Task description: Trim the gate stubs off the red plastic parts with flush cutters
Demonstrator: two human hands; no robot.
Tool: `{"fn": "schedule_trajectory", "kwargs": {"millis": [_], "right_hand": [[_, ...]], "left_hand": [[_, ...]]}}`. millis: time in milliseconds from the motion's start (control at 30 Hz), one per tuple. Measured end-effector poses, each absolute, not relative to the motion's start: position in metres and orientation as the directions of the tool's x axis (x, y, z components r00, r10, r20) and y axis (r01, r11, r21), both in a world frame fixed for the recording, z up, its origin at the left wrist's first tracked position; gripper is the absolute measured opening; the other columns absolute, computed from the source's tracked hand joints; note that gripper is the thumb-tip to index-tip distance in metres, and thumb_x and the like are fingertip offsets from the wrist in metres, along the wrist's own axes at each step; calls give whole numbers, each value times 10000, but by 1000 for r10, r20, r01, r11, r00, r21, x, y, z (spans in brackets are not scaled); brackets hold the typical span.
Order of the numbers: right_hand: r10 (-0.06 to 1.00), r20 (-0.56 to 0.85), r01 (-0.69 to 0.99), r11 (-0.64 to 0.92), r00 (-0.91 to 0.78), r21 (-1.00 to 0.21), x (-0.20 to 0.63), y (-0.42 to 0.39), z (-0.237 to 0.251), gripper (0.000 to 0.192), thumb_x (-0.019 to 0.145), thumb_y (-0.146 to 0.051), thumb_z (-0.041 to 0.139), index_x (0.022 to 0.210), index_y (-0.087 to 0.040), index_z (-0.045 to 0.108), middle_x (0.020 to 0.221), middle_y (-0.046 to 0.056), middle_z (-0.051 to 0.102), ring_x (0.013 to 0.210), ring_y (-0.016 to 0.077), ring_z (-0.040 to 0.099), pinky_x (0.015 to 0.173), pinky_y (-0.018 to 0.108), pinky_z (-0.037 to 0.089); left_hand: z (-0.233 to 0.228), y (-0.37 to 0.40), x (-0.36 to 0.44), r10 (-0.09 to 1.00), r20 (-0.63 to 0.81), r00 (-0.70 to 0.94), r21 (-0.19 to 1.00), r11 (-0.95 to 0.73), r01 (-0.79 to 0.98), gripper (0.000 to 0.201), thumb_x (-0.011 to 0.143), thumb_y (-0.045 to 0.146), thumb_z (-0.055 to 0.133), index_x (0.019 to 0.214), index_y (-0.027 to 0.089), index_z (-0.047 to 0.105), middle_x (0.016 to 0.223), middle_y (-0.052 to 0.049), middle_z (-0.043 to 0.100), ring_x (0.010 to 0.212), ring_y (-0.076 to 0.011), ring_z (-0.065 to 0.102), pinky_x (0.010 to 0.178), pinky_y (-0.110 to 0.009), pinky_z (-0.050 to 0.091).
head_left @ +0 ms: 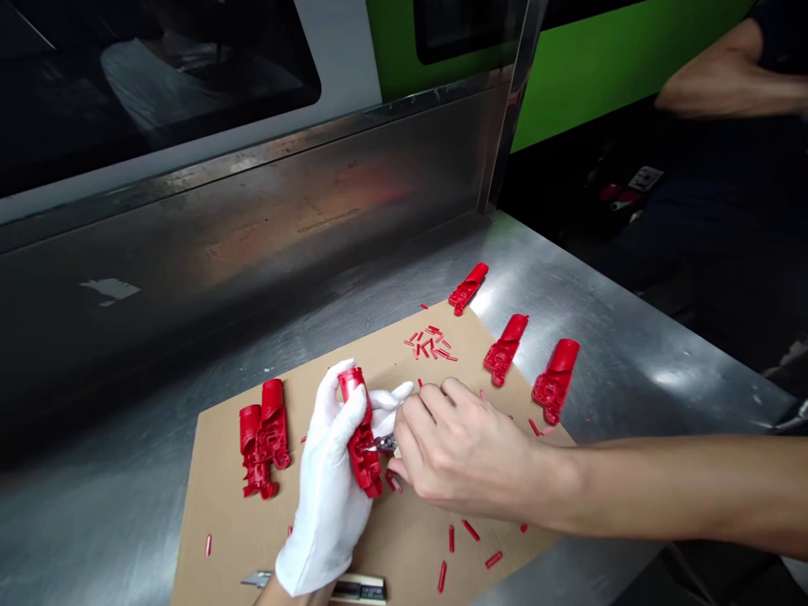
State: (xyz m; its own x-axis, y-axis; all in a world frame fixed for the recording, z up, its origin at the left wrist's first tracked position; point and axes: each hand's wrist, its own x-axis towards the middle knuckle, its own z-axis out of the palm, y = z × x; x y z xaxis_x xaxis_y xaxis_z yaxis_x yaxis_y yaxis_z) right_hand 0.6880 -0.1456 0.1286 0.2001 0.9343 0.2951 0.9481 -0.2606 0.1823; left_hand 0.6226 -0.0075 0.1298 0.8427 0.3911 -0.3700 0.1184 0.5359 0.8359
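Observation:
My left hand (334, 471), in a white glove, is closed around a red plastic molded part (353, 385) with a tubular upper end. My bare right hand (458, 442) grips a small metal-jawed tool that looks like nippers (384, 443). Its jaws touch the side of the red part, while its handles are hidden inside my fist. Just below the jaws lies a red scrap (393, 481). A utility knife (359, 589) with its blade out lies partly under my left wrist.
Cardboard (218, 454) covers part of the metal table (353, 324). Two similar red parts (273, 421) lie at left, three more (505, 349) at right. Red offcuts (430, 343) are piled behind my hands. A metal panel (265, 227) borders the back; another person's arm (725, 80) shows upper right.

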Motion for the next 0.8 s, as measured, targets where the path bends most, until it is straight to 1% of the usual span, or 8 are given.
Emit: {"fn": "schedule_trajectory", "kwargs": {"millis": [100, 233, 367, 500, 667, 800], "right_hand": [[932, 257, 947, -294, 255, 129, 690, -146, 127, 310, 987, -383, 570, 817, -127, 610, 772, 98, 608, 679, 237, 575, 549, 348, 434], [914, 226, 930, -361, 337, 73, 690, -146, 127, 329, 954, -433, 607, 871, -115, 626, 846, 122, 644, 749, 256, 614, 633, 368, 492], [909, 245, 925, -369, 337, 95, 687, -144, 125, 310, 972, -400, 582, 870, -109, 614, 835, 127, 626, 748, 272, 604, 605, 378, 485], [924, 267, 938, -319, 275, 138, 687, -142, 122, 280, 1015, -328, 508, 888, -101, 613, 829, 119, 607, 705, 252, 575, 561, 367, 456], [917, 217, 930, -359, 335, 82, 689, -140, 124, 370, 973, -458, 592, 863, -107, 632, 806, 104, 616, 730, 263, 611, 610, 377, 511], [930, 186, 940, -334, 316, 72, 692, -139, 122, 408, 984, -488, 586, 880, -97, 639, 816, 112, 636, 722, 251, 629, 620, 366, 532]], "left_hand": [[127, -7, 621, 373, -382, 846, 835, 532, 142, 191, 935, 346, 660, 1087, 271, 572, 838, 21, 550, 638, -111, 525, 700, -245, 495], [122, -7, 620, 383, -345, 857, 857, 501, 121, 189, 941, 347, 650, 1097, 268, 579, 911, 6, 574, 713, -129, 584, 690, -244, 494], [121, -6, 621, 398, -342, 851, 857, 504, 108, 184, 940, 330, 649, 1101, 282, 572, 876, 19, 553, 672, -118, 558, 647, -231, 491], [122, -5, 624, 396, -326, 859, 842, 535, 73, 136, 931, 300, 663, 975, 245, 547, 800, 30, 515, 628, -105, 505, 636, -217, 486], [118, -3, 622, 406, -339, 849, 849, 520, 90, 191, 925, 328, 671, 1059, 258, 555, 885, 12, 570, 711, -134, 594, 662, -240, 493], [115, -4, 620, 405, -321, 857, 872, 480, 100, 180, 938, 349, 656, 1048, 254, 550, 897, 9, 579, 725, -127, 597, 667, -230, 478]]}}
